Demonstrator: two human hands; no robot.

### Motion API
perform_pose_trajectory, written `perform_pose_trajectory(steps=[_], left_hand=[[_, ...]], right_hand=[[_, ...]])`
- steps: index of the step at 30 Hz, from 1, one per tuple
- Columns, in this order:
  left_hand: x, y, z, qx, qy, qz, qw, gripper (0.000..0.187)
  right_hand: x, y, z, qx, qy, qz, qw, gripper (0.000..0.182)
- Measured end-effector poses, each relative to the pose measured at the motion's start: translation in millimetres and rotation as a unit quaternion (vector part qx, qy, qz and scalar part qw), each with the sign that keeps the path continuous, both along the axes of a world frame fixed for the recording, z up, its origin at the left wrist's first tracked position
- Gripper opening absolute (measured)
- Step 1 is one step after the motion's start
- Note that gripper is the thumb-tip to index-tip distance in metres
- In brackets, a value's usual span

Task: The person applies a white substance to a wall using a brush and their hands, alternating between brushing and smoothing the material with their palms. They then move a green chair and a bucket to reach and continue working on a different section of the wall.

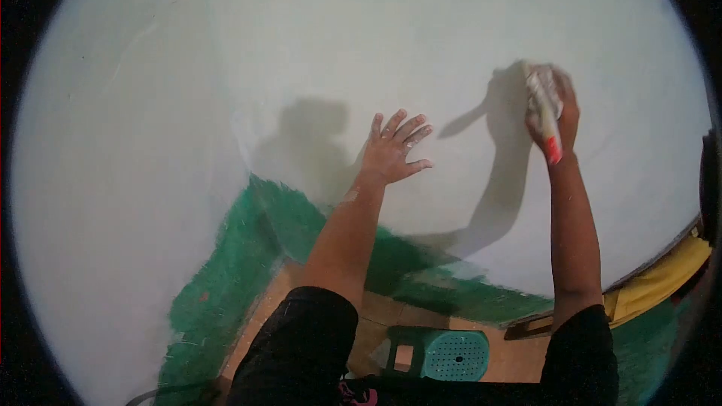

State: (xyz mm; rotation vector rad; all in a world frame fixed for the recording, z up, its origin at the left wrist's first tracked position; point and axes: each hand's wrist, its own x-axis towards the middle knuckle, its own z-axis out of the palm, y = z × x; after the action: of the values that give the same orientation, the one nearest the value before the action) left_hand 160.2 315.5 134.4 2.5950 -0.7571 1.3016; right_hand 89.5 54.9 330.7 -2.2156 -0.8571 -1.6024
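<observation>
My left hand (391, 150) is at the white wall (451, 15), fingers spread apart and holding nothing, with pale smears on the fingertips. Higher up and to the right, my right hand (569, 109) is closed around a long, flat, pale tool with a red end (553, 149). White stuff coats the tool and the fingers around it, so its exact kind cannot be made out. The red end points down toward my wrist; the other end is up by the wall. Shadows of my arms and head fall on the wall between and beside the hands.
Green paint (218, 286) covers the wall's lower part, with a ragged edge around the corner. Below, a green plastic stool (456, 355) stands on the tiled floor (368, 331). A yellow cloth (662, 282) lies at the right. A dark cable curves at the lower left.
</observation>
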Motion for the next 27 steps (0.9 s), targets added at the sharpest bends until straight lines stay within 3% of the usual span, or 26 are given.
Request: perform_pose_trajectory(steps=[2, 4, 5, 8, 10, 11, 12, 14, 15, 17, 19, 20, 22, 24, 26, 27], left_hand=[[4, -1, -5, -0.001, -0.027, 0.002, 1.0, 0.077], [3, 0, -1, -0.004, -0.055, 0.002, 0.998, 0.077], [-1, 0, 2, 0.004, -0.006, 0.007, 1.0, 0.076], [-5, 4, 9, 0.023, 0.052, 0.005, 0.998, 0.075], [-9, 2, 13, 0.079, 0.07, 0.086, 0.991, 0.073], [-14, 2, 19, 0.064, 0.133, 0.036, 0.988, 0.07], [-4, 1, 7, 0.002, 0.104, -0.014, 0.994, 0.068], [-20, 7, 28, 0.04, 0.203, -0.02, 0.978, 0.072], [-18, 11, 24, 0.02, 0.16, -0.058, 0.985, 0.073], [-12, 13, 12, -0.008, 0.103, -0.113, 0.988, 0.073], [-9, 20, 12, -0.02, 0.09, -0.162, 0.982, 0.068], [-6, 32, 11, -0.013, 0.09, -0.149, 0.985, 0.068], [4, 56, 6, 0.018, 0.028, -0.158, 0.987, 0.068], [14, 96, 0, 0.026, 0.067, -0.146, 0.987, 0.071], [23, 131, -14, 0.0, 0.098, -0.131, 0.986, 0.073], [24, 149, -21, -0.018, 0.092, -0.12, 0.988, 0.079]], right_hand=[[8, 20, 14, 0.014, -0.041, -0.043, 0.998, 0.044], [11, 47, -6, -0.001, -0.062, -0.101, 0.993, 0.048], [17, 54, -24, -0.083, -0.077, -0.104, 0.988, 0.048], [20, 91, -69, -0.177, 0.0, -0.066, 0.982, 0.04], [19, 112, -73, -0.196, 0.063, -0.05, 0.977, 0.042], [15, 123, -64, -0.193, 0.1, -0.026, 0.976, 0.04], [16, 134, -56, -0.192, 0.135, 0.0, 0.972, 0.038], [28, 143, -25, -0.132, 0.169, 0.0, 0.977, 0.052], [34, 147, -5, -0.134, 0.111, -0.017, 0.985, 0.059], [41, 160, 35, -0.093, 0.024, 0.001, 0.995, 0.054], [52, 168, 66, -0.062, -0.117, -0.015, 0.991, 0.036], [54, 173, 71, -0.004, -0.102, 0.043, 0.994, 0.03], [54, 191, 61, 0.069, -0.074, 0.06, 0.993, 0.029], [82, 212, 17, 0.114, -0.06, 0.124, 0.984, 0.027], [79, 246, -27, 0.17, 0.083, 0.165, 0.968, 0.035], [77, 254, -46, 0.078, 0.08, 0.139, 0.984, 0.035]])
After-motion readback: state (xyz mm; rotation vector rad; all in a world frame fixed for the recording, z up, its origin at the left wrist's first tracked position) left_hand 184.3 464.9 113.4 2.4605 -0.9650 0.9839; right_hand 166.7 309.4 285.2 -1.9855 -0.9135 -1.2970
